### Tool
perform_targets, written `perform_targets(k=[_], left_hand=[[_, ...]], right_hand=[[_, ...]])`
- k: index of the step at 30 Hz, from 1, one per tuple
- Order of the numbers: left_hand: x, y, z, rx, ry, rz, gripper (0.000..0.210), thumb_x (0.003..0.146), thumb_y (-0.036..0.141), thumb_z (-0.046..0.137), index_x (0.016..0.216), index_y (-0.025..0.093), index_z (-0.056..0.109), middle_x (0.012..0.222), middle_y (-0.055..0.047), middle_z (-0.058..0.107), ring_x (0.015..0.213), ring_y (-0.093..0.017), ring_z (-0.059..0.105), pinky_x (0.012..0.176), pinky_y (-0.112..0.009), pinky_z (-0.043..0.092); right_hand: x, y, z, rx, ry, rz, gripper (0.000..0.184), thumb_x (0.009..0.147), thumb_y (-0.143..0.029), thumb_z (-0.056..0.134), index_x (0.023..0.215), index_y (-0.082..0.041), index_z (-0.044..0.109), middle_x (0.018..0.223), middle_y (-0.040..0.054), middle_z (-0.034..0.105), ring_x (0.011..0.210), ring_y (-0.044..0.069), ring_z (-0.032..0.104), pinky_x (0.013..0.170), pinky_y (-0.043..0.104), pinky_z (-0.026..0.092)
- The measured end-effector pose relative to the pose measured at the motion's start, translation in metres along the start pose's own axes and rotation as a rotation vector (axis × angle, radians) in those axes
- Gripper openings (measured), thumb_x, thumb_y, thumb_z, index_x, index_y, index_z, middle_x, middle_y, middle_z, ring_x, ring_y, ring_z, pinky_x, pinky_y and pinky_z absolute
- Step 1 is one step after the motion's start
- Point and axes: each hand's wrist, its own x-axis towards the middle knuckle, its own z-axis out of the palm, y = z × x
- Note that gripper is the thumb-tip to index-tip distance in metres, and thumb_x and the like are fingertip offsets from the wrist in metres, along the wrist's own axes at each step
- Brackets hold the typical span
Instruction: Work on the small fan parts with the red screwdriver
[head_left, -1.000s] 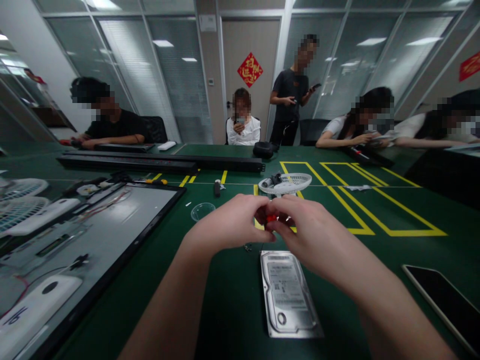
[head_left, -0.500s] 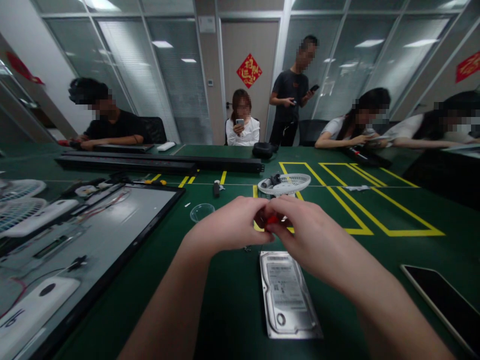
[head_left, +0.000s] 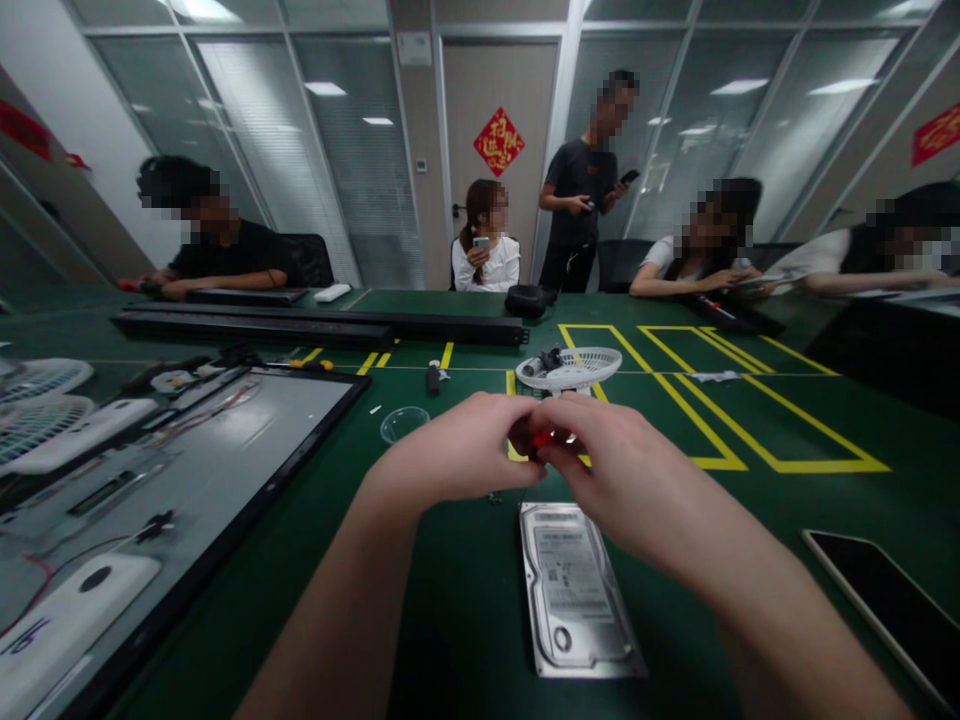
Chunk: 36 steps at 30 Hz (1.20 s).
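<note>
One large grey panel (head_left: 225, 470) with a black rim lies flat on our left, bearing white parts (head_left: 82, 600). Next comes a clear round dish (head_left: 405, 425) on the green table (head_left: 457, 620). Our left hand (head_left: 465, 445) bends its fingers inward; whether they grip anything we cannot tell, since the contact is hidden. Beside its fingertips, above the table and just beyond a silver hard drive (head_left: 574, 590), is a small red piece (head_left: 541, 439), pinched by our right hand (head_left: 611, 445). Farther right lies a light-rimmed phone (head_left: 885, 600).
</note>
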Motion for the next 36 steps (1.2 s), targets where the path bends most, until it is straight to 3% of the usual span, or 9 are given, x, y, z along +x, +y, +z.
perform_targets(k=[6,8,15,23,29,33,36], left_hand=[[0.0006,-0.0033,0.0011,-0.048,-0.015,-0.027,0.028,0.078,0.016,0.068,0.105,0.017,0.071,0.100,-0.005,0.076,0.089,-0.021,0.069,0.076,-0.030,0.050],[0.0007,-0.0034,0.0011,-0.051,-0.017,-0.040,0.028,0.078,0.019,0.069,0.105,0.017,0.071,0.100,-0.005,0.076,0.088,-0.021,0.069,0.075,-0.030,0.050],[0.0003,-0.0004,0.0007,-0.016,0.013,0.002,0.029,0.078,0.019,0.071,0.107,0.019,0.070,0.106,-0.005,0.076,0.092,-0.021,0.068,0.080,-0.032,0.050],[0.0009,-0.0024,0.0001,-0.040,-0.009,-0.036,0.029,0.076,0.026,0.076,0.103,0.017,0.069,0.104,-0.006,0.075,0.092,-0.022,0.068,0.079,-0.032,0.051],[0.0001,0.0004,-0.0004,0.009,0.027,-0.019,0.031,0.077,0.019,0.071,0.108,0.018,0.071,0.108,-0.006,0.076,0.094,-0.022,0.068,0.081,-0.032,0.050],[0.0011,-0.0010,0.0001,-0.042,0.008,-0.033,0.032,0.076,0.016,0.070,0.108,0.018,0.070,0.106,-0.006,0.076,0.092,-0.022,0.068,0.080,-0.031,0.051],[0.0010,-0.0015,0.0000,-0.059,-0.004,-0.033,0.029,0.076,0.023,0.075,0.104,0.017,0.070,0.105,-0.006,0.075,0.091,-0.022,0.068,0.079,-0.031,0.051]], right_hand=[[-0.0004,-0.0030,-0.0003,-0.019,0.022,0.036,0.006,0.093,-0.021,0.066,0.098,-0.021,0.068,0.101,0.0058,0.069,0.088,0.022,0.062,0.072,0.032,0.042],[0.0003,-0.0033,-0.0005,-0.041,0.029,0.044,0.005,0.092,-0.023,0.068,0.097,-0.021,0.069,0.100,0.0061,0.069,0.087,0.022,0.062,0.071,0.033,0.042],[-0.0010,-0.0016,-0.0011,0.003,0.001,0.019,0.020,0.092,-0.008,0.058,0.101,-0.022,0.069,0.099,0.0041,0.068,0.088,0.020,0.061,0.075,0.032,0.043],[0.0004,-0.0029,-0.0009,-0.026,0.023,0.049,0.005,0.091,-0.019,0.067,0.096,-0.021,0.068,0.098,0.0053,0.070,0.087,0.022,0.063,0.072,0.033,0.043],[-0.0005,-0.0008,-0.0003,-0.014,0.008,0.004,0.024,0.093,-0.008,0.056,0.105,-0.022,0.072,0.099,0.0052,0.071,0.088,0.021,0.064,0.075,0.032,0.044],[-0.0010,-0.0030,-0.0008,0.010,0.028,0.032,0.011,0.092,-0.020,0.066,0.102,-0.022,0.070,0.102,0.0055,0.072,0.092,0.023,0.065,0.075,0.033,0.045],[0.0002,-0.0033,-0.0010,-0.015,0.019,0.050,0.008,0.092,-0.020,0.066,0.098,-0.022,0.070,0.099,0.0056,0.072,0.089,0.023,0.064,0.074,0.033,0.044]])
